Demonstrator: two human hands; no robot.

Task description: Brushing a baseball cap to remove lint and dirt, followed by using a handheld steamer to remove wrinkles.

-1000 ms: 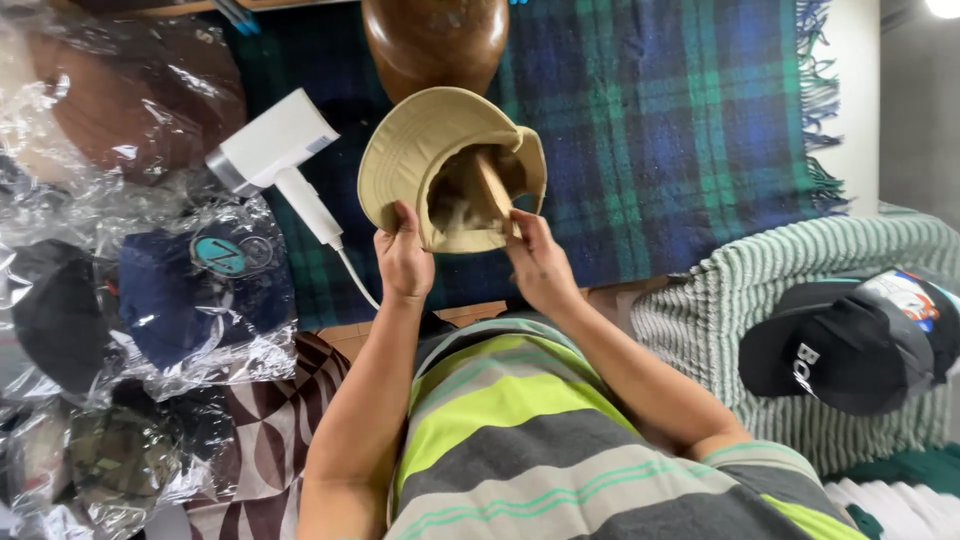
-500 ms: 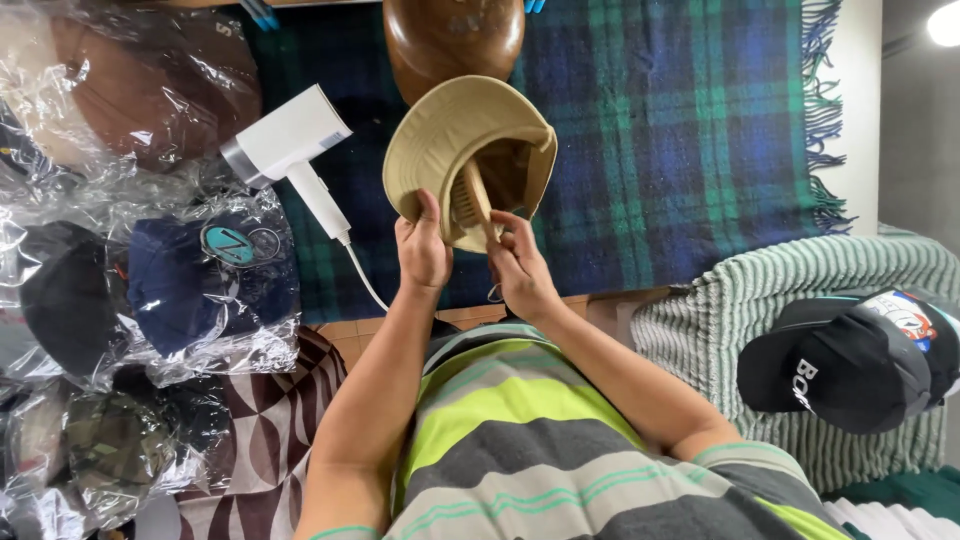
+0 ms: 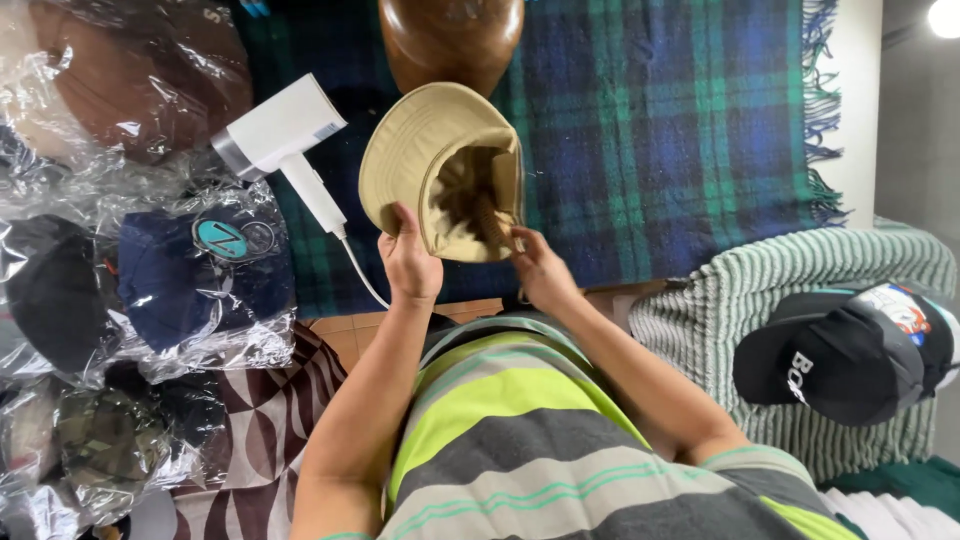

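Note:
A tan cap (image 3: 420, 150) is held upside down over a blue and green plaid blanket (image 3: 660, 130), its open inside facing me. My left hand (image 3: 408, 262) grips the cap's near left edge. My right hand (image 3: 540, 268) holds the near right edge, at a wooden-handled brush (image 3: 488, 222) that reaches into the cap. A brown rounded hat form (image 3: 450, 40) stands just beyond the cap.
A white hair dryer (image 3: 280, 140) with its cord lies left of the cap. Several caps in clear plastic bags (image 3: 130, 270) are piled at the left. Black caps (image 3: 850, 355) rest on a green striped towel (image 3: 760, 290) at the right.
The cap has tilted so its inside faces me more. My hands have shifted slightly along its near edge, and the brush now sits deeper inside the cap.

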